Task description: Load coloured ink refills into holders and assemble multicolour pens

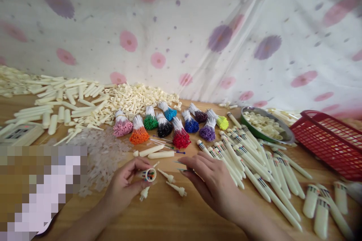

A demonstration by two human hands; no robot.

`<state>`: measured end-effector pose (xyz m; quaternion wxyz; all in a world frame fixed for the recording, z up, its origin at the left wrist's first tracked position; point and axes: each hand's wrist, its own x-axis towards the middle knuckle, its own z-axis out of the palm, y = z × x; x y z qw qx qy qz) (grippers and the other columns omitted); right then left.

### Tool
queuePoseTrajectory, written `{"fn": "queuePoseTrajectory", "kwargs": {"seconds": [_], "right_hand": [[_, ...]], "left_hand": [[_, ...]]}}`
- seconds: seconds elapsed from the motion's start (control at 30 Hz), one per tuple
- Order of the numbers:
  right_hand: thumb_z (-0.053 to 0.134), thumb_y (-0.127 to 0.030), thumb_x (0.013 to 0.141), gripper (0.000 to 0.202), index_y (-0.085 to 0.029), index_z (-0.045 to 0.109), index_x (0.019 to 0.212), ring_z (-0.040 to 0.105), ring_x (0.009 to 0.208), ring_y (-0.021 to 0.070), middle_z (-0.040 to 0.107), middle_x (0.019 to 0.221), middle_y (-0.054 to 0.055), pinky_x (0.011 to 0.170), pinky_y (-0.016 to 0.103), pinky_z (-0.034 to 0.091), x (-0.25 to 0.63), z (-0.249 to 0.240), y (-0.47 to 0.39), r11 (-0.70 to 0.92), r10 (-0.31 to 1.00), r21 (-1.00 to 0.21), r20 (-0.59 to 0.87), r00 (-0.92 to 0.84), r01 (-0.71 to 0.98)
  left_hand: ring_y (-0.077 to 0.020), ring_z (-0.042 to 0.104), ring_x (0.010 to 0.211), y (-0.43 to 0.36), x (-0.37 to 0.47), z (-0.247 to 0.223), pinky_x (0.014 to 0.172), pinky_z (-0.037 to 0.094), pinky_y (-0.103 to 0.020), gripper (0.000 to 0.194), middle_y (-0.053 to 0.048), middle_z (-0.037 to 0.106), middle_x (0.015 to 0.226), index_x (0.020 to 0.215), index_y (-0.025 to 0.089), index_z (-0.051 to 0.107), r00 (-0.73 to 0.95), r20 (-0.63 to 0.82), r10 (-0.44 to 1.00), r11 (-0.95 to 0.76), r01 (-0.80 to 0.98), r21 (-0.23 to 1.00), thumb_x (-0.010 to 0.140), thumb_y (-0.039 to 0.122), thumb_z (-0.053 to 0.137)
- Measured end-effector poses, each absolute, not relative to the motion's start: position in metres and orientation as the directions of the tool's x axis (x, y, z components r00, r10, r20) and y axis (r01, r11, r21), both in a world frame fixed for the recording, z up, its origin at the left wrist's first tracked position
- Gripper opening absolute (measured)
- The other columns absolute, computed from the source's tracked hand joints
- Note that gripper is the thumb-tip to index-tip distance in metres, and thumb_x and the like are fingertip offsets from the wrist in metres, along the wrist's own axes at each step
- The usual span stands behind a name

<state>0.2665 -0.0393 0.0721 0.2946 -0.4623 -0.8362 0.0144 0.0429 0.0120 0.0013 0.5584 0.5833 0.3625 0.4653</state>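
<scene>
Brown wood-grain worktop (113,229), white sheet with pink and purple flowers (175,45) behind. Left hand (128,179): grip closed round a short cream plastic cylinder, coloured tips inside (149,175), open end facing camera. Right hand (210,179): grip pinching a slim 2-pronged tool (181,162), apart from cylinder. 2 cream tapered plastic pieces (177,188) between. 10 colour-tipped white stick bundles (164,126) beyond; cream multicolour pens (264,167) crowd right side, red plastic basket (330,143) past them.

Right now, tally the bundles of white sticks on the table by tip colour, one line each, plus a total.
Pink bundle: 1
Orange bundle: 1
Green bundle: 1
Light blue bundle: 1
Black bundle: 1
Red bundle: 1
Dark blue bundle: 1
Dark purple bundle: 1
Light purple bundle: 1
Yellow bundle: 1
Total: 10
</scene>
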Motion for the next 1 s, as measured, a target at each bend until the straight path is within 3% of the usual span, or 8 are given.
{"fn": "queuePoseTrajectory", "kwargs": {"seconds": [0.13,0.27,0.53,1.0], "right_hand": [[0.043,-0.018,0.091,0.019,-0.017,0.059,0.101,0.056,0.075,0.0155,0.066,0.085,0.007,0.066,0.027,0.044,0.264,0.087,-0.028,0.693,0.650,-0.086,0.504,-0.569,0.716],[0.038,-0.018,0.093,0.024,-0.015,0.062,0.097,0.055,0.076,0.0161,0.067,0.081,0.007,0.065,0.027,0.044,0.261,0.094,-0.024,0.725,0.606,0.019,0.459,-0.650,0.689],[0.044,-0.014,0.090,0.019,-0.012,0.063,0.090,0.049,0.069,0.0161,0.064,0.074,0.005,0.058,0.028,0.037,0.249,0.096,-0.020,0.724,0.599,0.095,0.406,-0.691,0.683],[0.050,-0.016,0.087,0.013,-0.013,0.062,0.081,0.043,0.065,0.0156,0.058,0.067,0.002,0.052,0.030,0.028,0.247,0.098,-0.016,0.749,0.569,0.169,0.334,-0.752,0.641]], "left_hand": [[-0.0187,0.065,0.084,0.014,0.038,-0.003,0.076,0.051,-0.026,0.020,-0.002,0.071,0.085,0.079,0.024,0.072,0.369,0.132,0.920,-0.128,-0.034,0.991,0.062,0.013,0.073],[-0.0201,0.065,0.091,0.016,0.033,-0.008,0.082,0.050,-0.027,0.025,-0.002,0.073,0.095,0.089,0.028,0.073,0.408,0.128,0.904,-0.169,0.066,0.983,0.067,0.018,0.071],[-0.0193,0.066,0.091,0.017,0.035,-0.004,0.080,0.051,-0.025,0.025,-0.001,0.073,0.097,0.092,0.031,0.073,0.430,0.164,0.888,-0.233,0.113,0.966,0.069,0.021,0.069],[-0.0223,0.068,0.084,0.015,0.039,0.000,0.075,0.054,-0.029,0.022,-0.004,0.074,0.090,0.084,0.026,0.074,0.377,0.122,0.918,-0.168,0.091,0.982,0.064,0.018,0.072]]}}
